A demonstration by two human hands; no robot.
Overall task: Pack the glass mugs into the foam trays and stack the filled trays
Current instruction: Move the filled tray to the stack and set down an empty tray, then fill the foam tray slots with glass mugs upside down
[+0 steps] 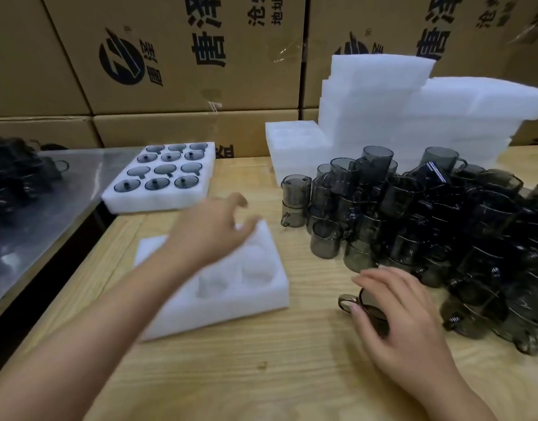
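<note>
One white foam tray (pixel 160 194) at the back left of the pale wooden table (pixel 261 375) is done, every round pocket holding a smoky grey glass mug; it sits alone, so no stacking of filled trays shows yet. A second, empty white foam tray (pixel 219 302) lies in front of the person, its pockets bare; the left hand (pixel 213 229) reaches over its far corner, blurred, and whether it grips the foam or only hovers I cannot tell. The right hand (pixel 395 314) curls its fingers round a single smoky glass mug (pixel 366 305) lying on the table just right of the empty tray, handle pointing left; that mug looks likely to be the first into this tray. Most of the job seems to remain; a large heap of loose smoky glass mugs (pixel 438 226) waits at the right, and a tall pile of spare white foam trays (pixel 383 117) stands behind it.
</note>
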